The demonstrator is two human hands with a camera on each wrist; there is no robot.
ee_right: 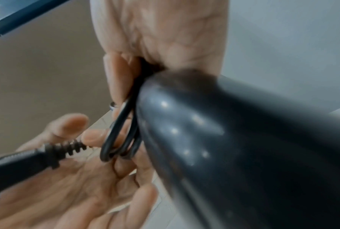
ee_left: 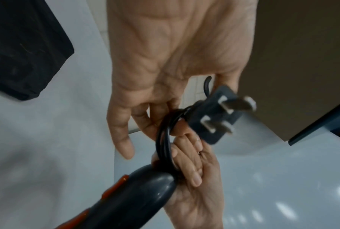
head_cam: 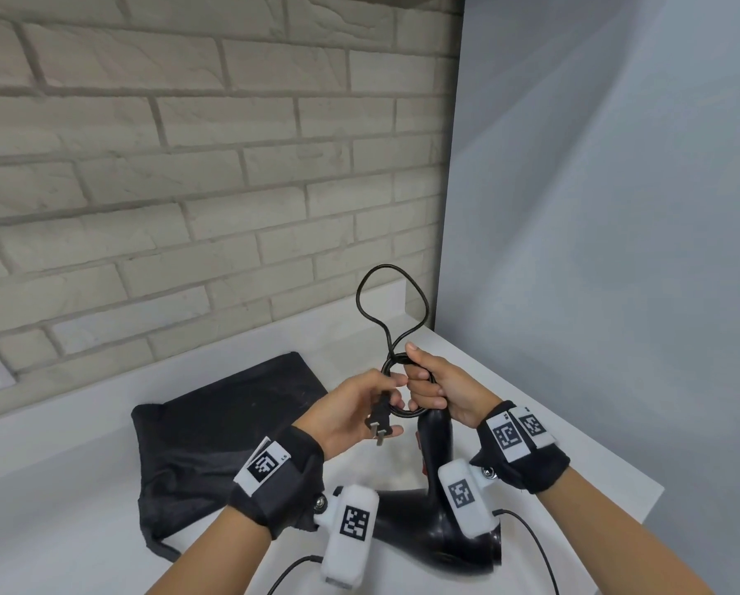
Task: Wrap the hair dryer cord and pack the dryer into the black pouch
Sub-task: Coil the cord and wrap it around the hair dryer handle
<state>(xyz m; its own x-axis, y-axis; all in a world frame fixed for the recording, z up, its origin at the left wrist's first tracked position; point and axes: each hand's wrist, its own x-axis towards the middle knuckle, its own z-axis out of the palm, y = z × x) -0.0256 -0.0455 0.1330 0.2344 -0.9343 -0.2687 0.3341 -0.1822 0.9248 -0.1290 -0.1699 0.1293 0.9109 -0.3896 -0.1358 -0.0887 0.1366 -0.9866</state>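
Right hand (head_cam: 439,390) gripped the end of the hair dryer (head_cam: 434,508) handle, fingers curled over the coiled cord (head_cam: 391,302). Left hand (head_cam: 351,412) pinched the cord just behind the plug (head_cam: 379,427), prongs pointing near. One loop stood up on the far side. Black pouch (head_cam: 226,440) lay flat on the white counter (head_cam: 59,508), left of the dryer.

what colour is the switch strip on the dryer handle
Orange-red, on the dark grey handle; the switch strip shows best in the left wrist view.
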